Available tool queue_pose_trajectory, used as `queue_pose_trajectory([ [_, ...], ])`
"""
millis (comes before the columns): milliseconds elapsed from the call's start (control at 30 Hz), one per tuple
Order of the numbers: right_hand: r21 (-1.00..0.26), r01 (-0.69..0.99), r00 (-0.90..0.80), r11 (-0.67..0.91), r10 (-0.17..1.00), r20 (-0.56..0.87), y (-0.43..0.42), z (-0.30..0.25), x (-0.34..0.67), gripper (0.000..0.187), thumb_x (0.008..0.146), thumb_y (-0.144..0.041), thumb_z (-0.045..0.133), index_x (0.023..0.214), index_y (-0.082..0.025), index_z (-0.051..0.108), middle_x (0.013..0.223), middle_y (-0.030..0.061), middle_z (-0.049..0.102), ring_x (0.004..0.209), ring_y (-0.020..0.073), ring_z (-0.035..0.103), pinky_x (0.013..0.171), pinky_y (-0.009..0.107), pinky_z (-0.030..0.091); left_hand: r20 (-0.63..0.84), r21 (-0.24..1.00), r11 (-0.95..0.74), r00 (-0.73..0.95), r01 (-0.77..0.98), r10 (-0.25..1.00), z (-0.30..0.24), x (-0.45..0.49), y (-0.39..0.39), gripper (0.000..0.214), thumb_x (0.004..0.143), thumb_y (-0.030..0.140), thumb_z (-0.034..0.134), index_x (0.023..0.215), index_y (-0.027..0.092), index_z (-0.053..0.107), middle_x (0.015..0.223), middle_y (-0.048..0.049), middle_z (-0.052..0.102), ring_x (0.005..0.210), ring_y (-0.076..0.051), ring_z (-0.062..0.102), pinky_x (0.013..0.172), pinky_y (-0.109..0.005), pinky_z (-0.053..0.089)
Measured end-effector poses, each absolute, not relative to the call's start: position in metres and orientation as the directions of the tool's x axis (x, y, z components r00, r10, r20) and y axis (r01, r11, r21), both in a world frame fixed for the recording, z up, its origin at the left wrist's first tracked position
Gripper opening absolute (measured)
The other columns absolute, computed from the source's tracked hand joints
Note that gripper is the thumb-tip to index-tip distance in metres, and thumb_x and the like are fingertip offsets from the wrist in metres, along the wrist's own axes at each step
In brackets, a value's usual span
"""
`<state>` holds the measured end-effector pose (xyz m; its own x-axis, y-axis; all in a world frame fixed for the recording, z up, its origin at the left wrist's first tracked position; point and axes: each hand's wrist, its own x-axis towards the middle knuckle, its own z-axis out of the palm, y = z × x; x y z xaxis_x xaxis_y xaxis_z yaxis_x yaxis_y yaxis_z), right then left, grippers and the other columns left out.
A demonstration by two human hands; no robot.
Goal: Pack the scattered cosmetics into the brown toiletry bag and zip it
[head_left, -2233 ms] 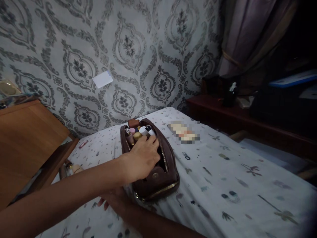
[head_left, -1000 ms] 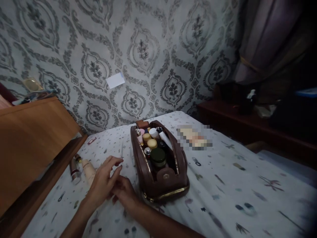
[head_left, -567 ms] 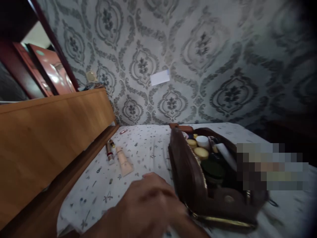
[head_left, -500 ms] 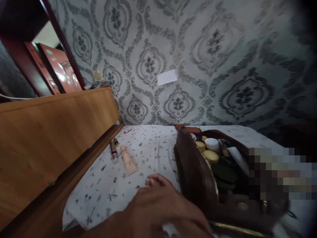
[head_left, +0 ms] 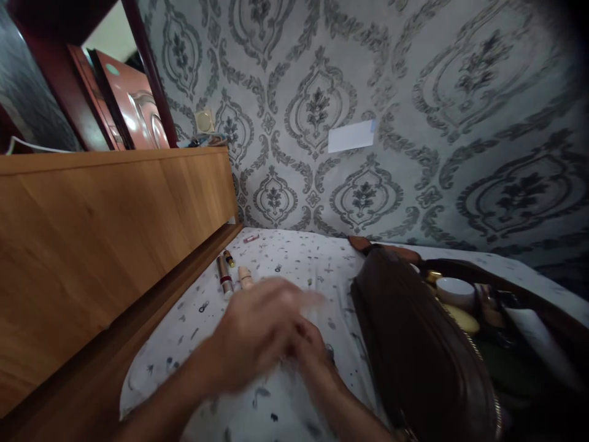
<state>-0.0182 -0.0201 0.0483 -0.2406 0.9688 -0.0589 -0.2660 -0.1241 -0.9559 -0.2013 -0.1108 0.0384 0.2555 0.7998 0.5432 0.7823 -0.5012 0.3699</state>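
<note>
My left hand (head_left: 257,334) reaches over the patterned white sheet, smeared by motion, and its fingers lie across my right hand (head_left: 315,353). The right hand's fingers are curled in under the left ones; whatever they hold, if anything, is hidden. Just behind the hands lies a beige squeeze tube (head_left: 245,277), mostly covered by my left hand. Beside it are a brown tube with a dark red band (head_left: 224,275) and a small dark bottle with a gold end (head_left: 229,258). To the right stands an open brown zip bag (head_left: 414,344), apart from both hands.
Inside the bag are a white jar (head_left: 455,292), a yellow lid (head_left: 461,318) and a white tube (head_left: 536,334). A small pink tube (head_left: 251,238) lies farther back on the sheet. A wooden panel (head_left: 119,227) borders the left, and a patterned wall (head_left: 317,110) the back.
My hands have moved up and left from the bag's front, and both forearms now show. The view has swung left, and the beige tube has become mostly covered.
</note>
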Motion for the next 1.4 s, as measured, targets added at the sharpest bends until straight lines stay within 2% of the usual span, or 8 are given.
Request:
queue_pose_trajectory([
  [67, -0.944, -0.301, -0.292, -0.135, 0.955, -0.044, -0.012, 0.046, -0.028, 0.042, 0.065, -0.055, 0.072, 0.083, -0.017, 0.068, 0.072, 0.0076, 0.068, 0.058, 0.0189, 0.062, 0.048, 0.026, 0.041, 0.571, 0.391, -0.408, 0.13, 0.825, 0.81, 0.111, -0.21, -0.032, 0.038, 0.091, 0.019, 0.045, 0.127, 0.023, 0.058, 0.114, -0.0062, 0.067, 0.1, -0.019, 0.063, 0.089, -0.034, 0.052],
  [133, -0.937, -0.33, -0.279, -0.11, 0.96, -0.015, -0.005, 0.04, -0.032, 0.046, 0.063, -0.058, 0.073, 0.081, -0.017, 0.066, 0.065, 0.0044, 0.065, 0.054, 0.0165, 0.058, 0.047, 0.025, 0.04, 0.523, 0.398, -0.26, 0.015, 0.88, 0.852, 0.147, -0.229, 0.028, 0.031, 0.088, 0.016, 0.047, 0.115, 0.019, 0.063, 0.104, -0.0055, 0.07, 0.094, -0.017, 0.065, 0.084, -0.03, 0.052],
  [200, -0.936, -0.34, -0.251, -0.09, 0.968, -0.002, 0.001, 0.033, -0.032, 0.049, 0.062, -0.062, 0.073, 0.079, -0.017, 0.065, 0.061, 0.0024, 0.062, 0.051, 0.0154, 0.055, 0.046, 0.025, 0.039, 0.367, 0.353, 0.04, -0.178, 0.935, 0.913, 0.148, -0.26, 0.064, 0.029, 0.086, 0.013, 0.047, 0.109, 0.019, 0.064, 0.104, -0.0039, 0.07, 0.098, -0.017, 0.064, 0.087, -0.027, 0.05],
  [333, -0.937, -0.331, -0.275, -0.114, 0.961, -0.02, 0.004, 0.025, -0.028, 0.052, 0.063, -0.065, 0.073, 0.082, -0.017, 0.065, 0.066, 0.0035, 0.064, 0.052, 0.0154, 0.057, 0.047, 0.026, 0.041, 0.239, 0.289, 0.184, -0.257, 0.939, 0.936, 0.11, -0.316, 0.101, 0.027, 0.081, 0.011, 0.051, 0.102, 0.016, 0.066, 0.102, -0.0052, 0.071, 0.098, -0.019, 0.064, 0.086, -0.028, 0.049],
  [633, -0.933, -0.316, -0.332, -0.17, 0.941, -0.059, 0.005, 0.022, -0.025, 0.052, 0.067, -0.065, 0.072, 0.088, -0.018, 0.066, 0.072, 0.004, 0.064, 0.055, 0.0154, 0.059, 0.048, 0.026, 0.041, -0.058, 0.076, 0.202, -0.198, 0.976, 0.978, 0.082, -0.329, 0.144, 0.043, 0.054, 0.015, 0.07, 0.096, 0.022, 0.067, 0.098, -0.0025, 0.066, 0.087, -0.02, 0.063, 0.075, -0.026, 0.05],
  [967, -0.929, -0.32, -0.32, -0.184, 0.944, -0.077, 0.002, 0.031, -0.026, 0.055, 0.063, -0.066, 0.074, 0.084, -0.016, 0.065, 0.069, 0.0029, 0.064, 0.054, 0.0147, 0.058, 0.048, 0.025, 0.041, -0.054, -0.03, 0.038, -0.04, 0.999, 0.998, 0.074, -0.32, 0.13, 0.023, 0.081, 0.016, 0.05, 0.095, 0.019, 0.067, 0.11, -0.01, 0.061, 0.098, -0.023, 0.06, 0.081, -0.031, 0.046],
  [1200, -0.924, -0.338, -0.315, -0.177, 0.947, -0.065, 0.003, 0.026, -0.028, 0.06, 0.06, -0.071, 0.073, 0.082, -0.016, 0.065, 0.066, 0.0012, 0.062, 0.05, 0.0123, 0.056, 0.045, 0.022, 0.039, -0.044, 0.033, -0.179, 0.18, 0.983, 0.983, 0.076, -0.317, 0.122, 0.027, 0.077, 0.015, 0.054, 0.092, 0.027, 0.072, 0.111, -0.0009, 0.067, 0.103, -0.019, 0.061, 0.084, -0.027, 0.045],
  [1400, -0.924, -0.335, -0.326, -0.186, 0.943, -0.072, 0.006, 0.022, -0.03, 0.065, 0.057, -0.076, 0.071, 0.081, -0.015, 0.063, 0.066, 0.0012, 0.061, 0.047, 0.0109, 0.054, 0.041, 0.021, 0.036, 0.047, 0.097, -0.154, 0.15, 0.983, 0.988, 0.078, -0.318, 0.152, 0.036, 0.077, 0.01, 0.05, 0.102, 0.024, 0.071, 0.106, -0.0011, 0.072, 0.102, -0.019, 0.063, 0.089, -0.026, 0.046],
])
